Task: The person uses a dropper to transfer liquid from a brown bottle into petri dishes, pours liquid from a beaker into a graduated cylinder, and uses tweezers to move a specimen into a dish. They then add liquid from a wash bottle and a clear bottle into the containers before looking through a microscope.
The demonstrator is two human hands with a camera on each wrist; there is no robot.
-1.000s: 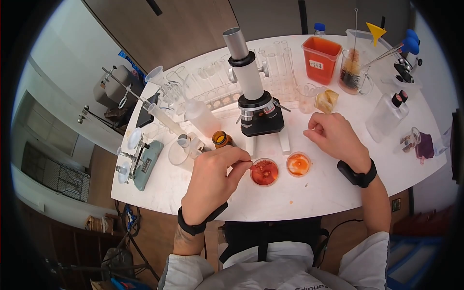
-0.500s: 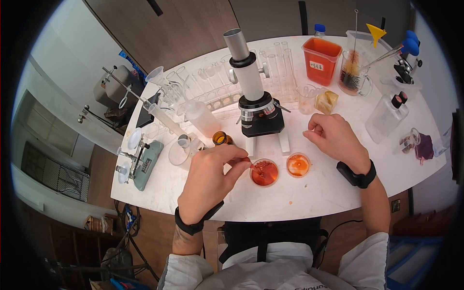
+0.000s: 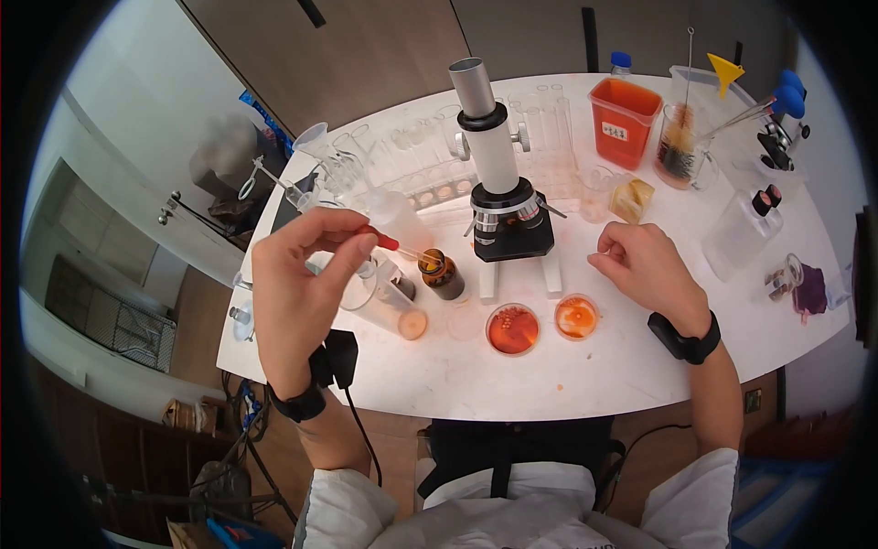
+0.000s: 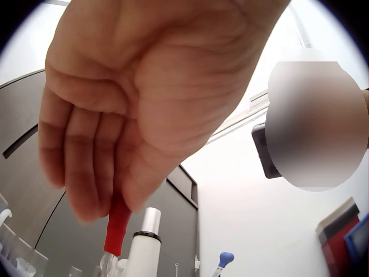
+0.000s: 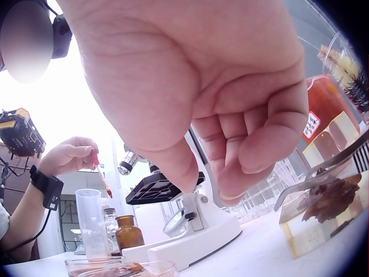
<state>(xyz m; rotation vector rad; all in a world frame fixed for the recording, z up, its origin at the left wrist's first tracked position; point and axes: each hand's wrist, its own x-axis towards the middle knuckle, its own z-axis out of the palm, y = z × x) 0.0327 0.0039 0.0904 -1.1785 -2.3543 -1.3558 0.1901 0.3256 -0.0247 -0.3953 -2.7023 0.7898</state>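
L hand (image 3: 297, 284) has the dropper (image 3: 416, 252) by its red bulb (image 3: 382, 239), tip just above the mouth of the brown btl (image 3: 444, 279). R wrist cam shows red in the lower glass; can't tell how much.

IMO: line the tip up w/ the opening before lowering, glass steeper than now, so it doesn't knock the rim. Light pinch, no squeeze while off-center, or it may drip on the table (image 3: 439, 384). Mind the cylinder (image 5: 89, 222) near the btl: tall, prob easy to tip.

Hands: your L thumb & fingers pinch the bulb, other fingers loosely bent. Can't tell how hard you're pressing. R hand (image 3: 645, 265) is empty, fingers loosely curled, small thumb gap, near the microscope (image 3: 497, 160), touching nothing AFAICT. IMO it could steady the btl.

2 dishes, the red dish (image 3: 513, 340) & orange dish (image 3: 576, 317), sit side by side in front of the microscope, apart from the btl.
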